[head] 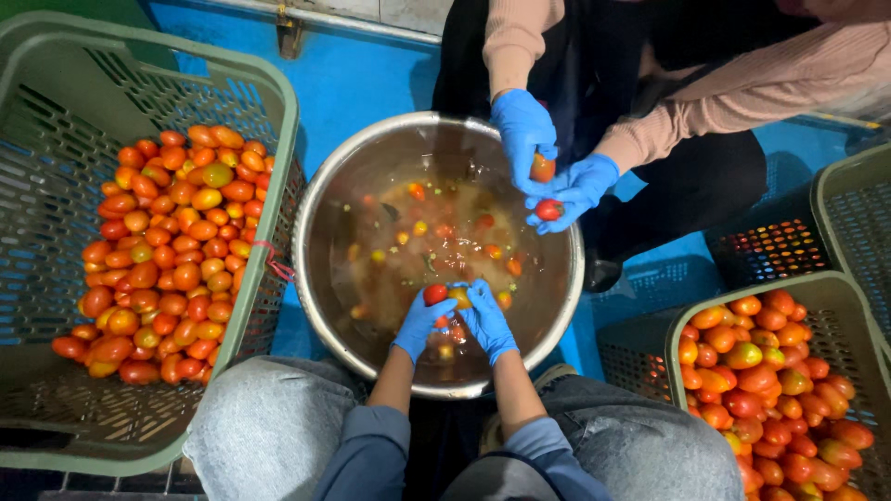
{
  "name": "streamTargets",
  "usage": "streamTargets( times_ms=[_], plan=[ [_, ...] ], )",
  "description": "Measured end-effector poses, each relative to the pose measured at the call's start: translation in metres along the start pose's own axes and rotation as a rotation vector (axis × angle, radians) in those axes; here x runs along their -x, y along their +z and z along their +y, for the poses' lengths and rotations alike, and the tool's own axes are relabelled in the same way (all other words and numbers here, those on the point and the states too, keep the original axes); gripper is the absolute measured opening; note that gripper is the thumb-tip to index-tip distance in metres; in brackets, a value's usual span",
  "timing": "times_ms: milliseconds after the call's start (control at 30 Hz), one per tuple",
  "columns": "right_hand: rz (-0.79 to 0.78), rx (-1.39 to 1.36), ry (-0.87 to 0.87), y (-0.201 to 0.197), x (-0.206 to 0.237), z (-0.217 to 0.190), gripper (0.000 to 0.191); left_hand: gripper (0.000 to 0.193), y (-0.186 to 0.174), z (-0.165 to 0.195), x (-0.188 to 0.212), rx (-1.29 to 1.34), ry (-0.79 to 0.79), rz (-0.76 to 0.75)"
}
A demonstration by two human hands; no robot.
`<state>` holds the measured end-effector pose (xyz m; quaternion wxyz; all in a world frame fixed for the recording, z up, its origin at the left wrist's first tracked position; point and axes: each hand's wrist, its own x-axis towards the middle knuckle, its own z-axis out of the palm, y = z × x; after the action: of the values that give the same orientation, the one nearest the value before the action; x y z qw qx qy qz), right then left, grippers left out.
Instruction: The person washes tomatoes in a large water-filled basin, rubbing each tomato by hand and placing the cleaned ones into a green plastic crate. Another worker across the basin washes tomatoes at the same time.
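Note:
My left hand [419, 324], in a blue glove, grips a red tomato [434, 294] just over the murky water of a large steel bowl [320, 199]. Close beside it, my right hand [488, 321], also gloved in blue, holds a yellow-orange tomato [459, 297]. The two hands nearly touch above the near side of the bowl. Several small tomatoes float in the water.
A green crate [269, 111] of red and orange tomatoes stands on the left, another green crate [682, 315] of tomatoes at the lower right. Across the bowl a person in blue gloves [543, 153] holds two tomatoes. The floor is blue. My knees flank the bowl.

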<state>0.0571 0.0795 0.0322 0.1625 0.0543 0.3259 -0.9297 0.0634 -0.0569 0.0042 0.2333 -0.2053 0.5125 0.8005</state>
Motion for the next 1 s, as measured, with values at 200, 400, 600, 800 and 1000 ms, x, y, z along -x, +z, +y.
streamTargets(
  times_ms=[200,400,600,800,1000],
  plan=[
    [0.069,0.256,0.046,0.002,0.000,-0.002,0.029,0.049,-0.001,0.002,-0.004,0.007,0.072,0.051],
    [0.012,0.833,-0.086,0.002,-0.003,-0.002,0.044,0.046,0.004,0.001,-0.010,0.185,0.272,0.031],
    [0.019,0.760,-0.067,0.002,-0.006,-0.004,0.054,0.051,0.002,0.007,-0.011,0.116,0.240,0.040],
    [0.083,0.933,-0.247,0.005,-0.012,-0.011,0.048,0.052,0.006,0.014,-0.018,0.159,0.223,0.077],
    [0.107,0.921,-0.289,0.002,-0.017,-0.018,0.046,0.053,0.010,0.022,-0.021,0.207,0.362,0.008]
  ],
)
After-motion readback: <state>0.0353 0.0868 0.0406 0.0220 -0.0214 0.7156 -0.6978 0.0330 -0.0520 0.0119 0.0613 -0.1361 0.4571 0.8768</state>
